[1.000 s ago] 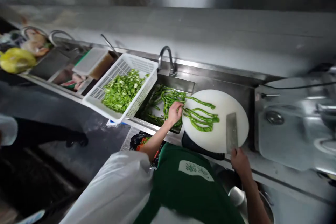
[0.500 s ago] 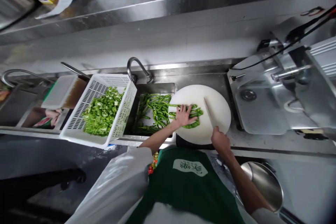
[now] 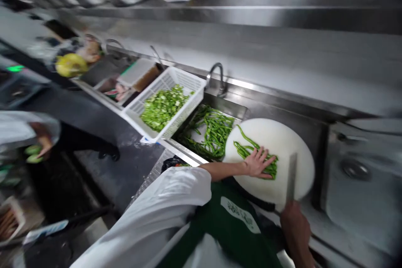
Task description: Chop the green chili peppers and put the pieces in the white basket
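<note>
My left hand (image 3: 258, 162) lies flat with fingers spread on a bunch of long green stalks (image 3: 248, 150) on a round white cutting board (image 3: 282, 142). My right hand (image 3: 293, 220) grips the handle of a cleaver (image 3: 291, 179), whose blade stands on the board just right of the stalks. More green stalks (image 3: 211, 132) fill the sink left of the board.
A white slotted basket (image 3: 185, 79) of chopped greens rests over the sink's left edge, below a tap (image 3: 216, 76). Steel trays (image 3: 106, 75) sit further left. Another person (image 3: 29, 134) stands at the left holding green items. A steel basin (image 3: 358, 176) lies to the right.
The view swung left and tilted. My left hand stays pressed flat on the stalks; the cleaver is still upright beside them on the board.
</note>
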### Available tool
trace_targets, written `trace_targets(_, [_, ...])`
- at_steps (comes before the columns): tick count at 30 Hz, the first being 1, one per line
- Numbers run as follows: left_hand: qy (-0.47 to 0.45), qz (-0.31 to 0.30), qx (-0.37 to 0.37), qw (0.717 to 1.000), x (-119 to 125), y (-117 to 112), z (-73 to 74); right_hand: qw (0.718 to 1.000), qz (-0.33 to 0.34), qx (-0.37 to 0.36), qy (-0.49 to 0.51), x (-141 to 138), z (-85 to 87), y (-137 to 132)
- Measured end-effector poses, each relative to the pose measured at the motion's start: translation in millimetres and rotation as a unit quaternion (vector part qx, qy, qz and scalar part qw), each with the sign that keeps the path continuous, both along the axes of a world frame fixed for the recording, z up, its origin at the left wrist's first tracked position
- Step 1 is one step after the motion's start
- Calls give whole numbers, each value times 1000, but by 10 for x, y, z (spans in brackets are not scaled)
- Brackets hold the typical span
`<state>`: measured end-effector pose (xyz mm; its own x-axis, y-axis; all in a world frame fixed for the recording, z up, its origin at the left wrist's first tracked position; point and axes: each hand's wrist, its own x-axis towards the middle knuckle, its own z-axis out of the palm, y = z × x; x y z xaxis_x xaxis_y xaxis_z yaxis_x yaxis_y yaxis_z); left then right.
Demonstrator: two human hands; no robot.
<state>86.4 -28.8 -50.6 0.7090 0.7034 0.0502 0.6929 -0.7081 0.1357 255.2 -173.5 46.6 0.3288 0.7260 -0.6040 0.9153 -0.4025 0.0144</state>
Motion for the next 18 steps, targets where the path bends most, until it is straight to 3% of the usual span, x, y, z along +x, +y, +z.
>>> trace_targets(4, [-10,-22,-70,997,159,69,92,1000,-3,9,12,-238,110,25])
trace_targets(9, [-48,27,-105,993,230,137,140,999,-32,22,24,-354,15,39])
trace_targets(13, [-63,120,-107,985,296,61,144,991,-99,73,50,-70,-120,-48])
trace_targets(15, [-53,137,-113,983,329,22,120,979,-158,104,76,139,-231,-90])
trace_targets(18, [-53,133,-111,984,346,-4,81,933,-274,146,181,356,-447,-178])
